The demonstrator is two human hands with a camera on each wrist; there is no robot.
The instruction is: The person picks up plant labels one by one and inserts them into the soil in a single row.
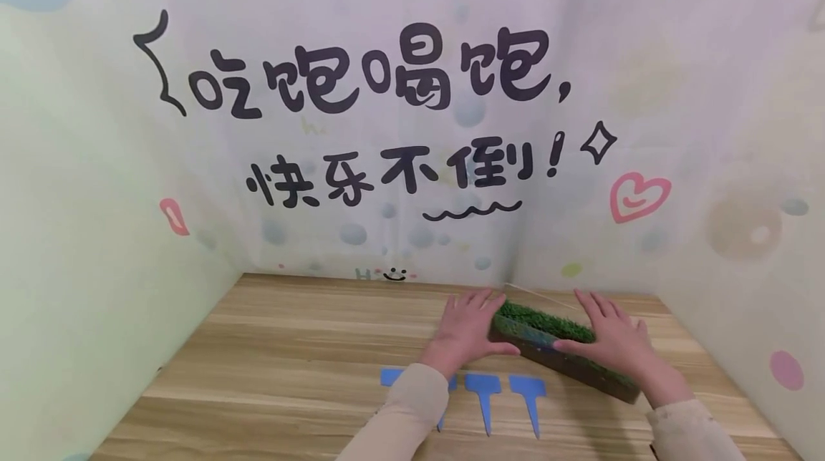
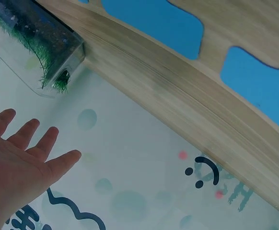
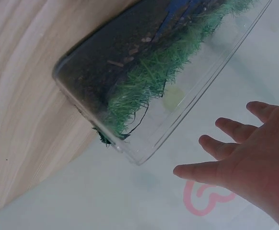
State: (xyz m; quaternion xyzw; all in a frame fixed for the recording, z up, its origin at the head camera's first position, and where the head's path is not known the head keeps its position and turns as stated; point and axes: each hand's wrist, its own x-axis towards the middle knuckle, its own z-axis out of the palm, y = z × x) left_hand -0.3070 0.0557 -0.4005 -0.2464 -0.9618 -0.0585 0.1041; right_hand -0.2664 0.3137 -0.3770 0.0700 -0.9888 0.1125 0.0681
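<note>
A long clear plastic box (image 1: 573, 366) with a dark soil-like bottom and green grass (image 1: 548, 319) stands slantwise on the right of the table. My left hand (image 1: 465, 328) is at its left end, fingers straight and spread. Over its right part is my right hand (image 1: 612, 339), also with fingers spread. Both wrist views show the box (image 3: 94, 67) apart from the visible fingers; whether either thumb touches it I cannot tell. In front lie several blue T-shaped plant labels (image 1: 483, 386), partly covered by the left sleeve (image 1: 412, 404).
The wood-grain table (image 1: 290, 346) reaches back to a printed cloth wall (image 1: 387, 246) with black writing. Cloth side walls stand at the left (image 1: 77, 232) and right (image 1: 741, 303).
</note>
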